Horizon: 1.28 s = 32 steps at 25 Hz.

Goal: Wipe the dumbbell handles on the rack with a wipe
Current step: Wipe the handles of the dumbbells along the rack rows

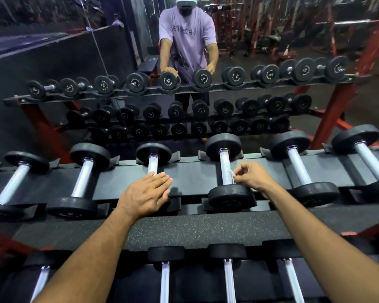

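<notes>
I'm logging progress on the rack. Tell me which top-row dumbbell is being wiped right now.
The fourth dumbbell from the left. The right hand pinches a white wipe against its handle; the left hand lies flat on its neighbour, and the other handles are untouched.

Big mirror (53, 68) on the wall ahead of me, with a thin crack line (101, 55) running down its left part. In it I see dark gym floor (249, 60), a black bench (148, 65) left of centre and red machine frames (260, 25) at the back right. Red uprights (335, 114) stand at the right edge; a strip of dark speckled rubber mat (184, 230) lies below, light dim.
</notes>
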Available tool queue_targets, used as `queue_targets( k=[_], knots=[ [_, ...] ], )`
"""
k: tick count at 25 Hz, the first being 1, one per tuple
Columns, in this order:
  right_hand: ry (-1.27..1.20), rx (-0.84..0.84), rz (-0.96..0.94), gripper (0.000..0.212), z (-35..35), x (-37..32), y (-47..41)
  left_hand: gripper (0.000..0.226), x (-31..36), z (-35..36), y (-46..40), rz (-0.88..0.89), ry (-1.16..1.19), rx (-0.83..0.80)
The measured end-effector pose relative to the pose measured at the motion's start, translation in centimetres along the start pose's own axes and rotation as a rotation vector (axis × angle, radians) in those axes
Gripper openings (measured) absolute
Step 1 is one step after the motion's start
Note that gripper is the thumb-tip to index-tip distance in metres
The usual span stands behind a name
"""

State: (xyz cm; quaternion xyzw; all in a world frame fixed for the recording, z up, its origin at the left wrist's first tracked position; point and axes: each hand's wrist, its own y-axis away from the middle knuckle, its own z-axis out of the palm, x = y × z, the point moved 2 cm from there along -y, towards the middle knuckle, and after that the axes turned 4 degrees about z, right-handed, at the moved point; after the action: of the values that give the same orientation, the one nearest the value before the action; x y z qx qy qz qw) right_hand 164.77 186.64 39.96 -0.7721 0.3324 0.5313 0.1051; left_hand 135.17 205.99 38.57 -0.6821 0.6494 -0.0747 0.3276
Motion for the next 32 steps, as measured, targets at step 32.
queue_targets(
  k=[32],
  knots=[
    [1.364, 0.066, -0.707, 0.017, 1.5, -9.4, 0.2, 0.060, 0.3, -0.7, -0.2, -0.010, -0.019, 0.068]
  ],
)
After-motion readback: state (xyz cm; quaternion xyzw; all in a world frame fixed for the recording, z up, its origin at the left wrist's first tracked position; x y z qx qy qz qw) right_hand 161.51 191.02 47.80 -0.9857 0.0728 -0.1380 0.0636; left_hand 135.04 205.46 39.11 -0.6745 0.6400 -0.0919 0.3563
